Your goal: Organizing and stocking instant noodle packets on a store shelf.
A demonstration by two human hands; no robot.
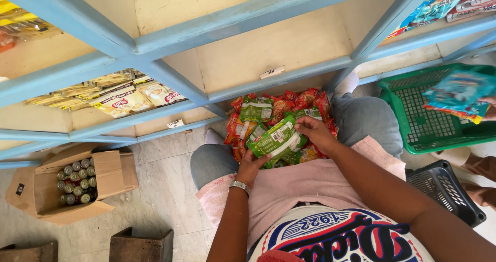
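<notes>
on the lap of a seated person, between the knees and a pink cloth (305, 182), lies a heap of green and red snack packets (281, 122). the left hand (251, 166), a metal watch (239, 186) on its wrist, reaches under the near edge of a green packet (274, 139); its fingers are hidden beneath the packet, so whether that grip is closed cannot be told. the right hand (313, 130) rests on the same packet's upper right corner, fingers curled and pinching it, grip closed on the packet. the lower packets of the heap are covered by those on top and cannot be counted. pale blue shelves (170, 40) cross the upper field; one compartment holds cream sachets (121, 97), partly masked by a rail. at left an open cardboard box (72, 184) on the tiled floor (160, 195) shows bottle tops (77, 182). at right a green basket (429, 109) and a dark basket (447, 189), both cut off in part. another person's hand (490, 108), mostly out of frame, holds blue packets (454, 94) over the green basket. wooden crates (140, 245) at the bottom edge are cropped.
</notes>
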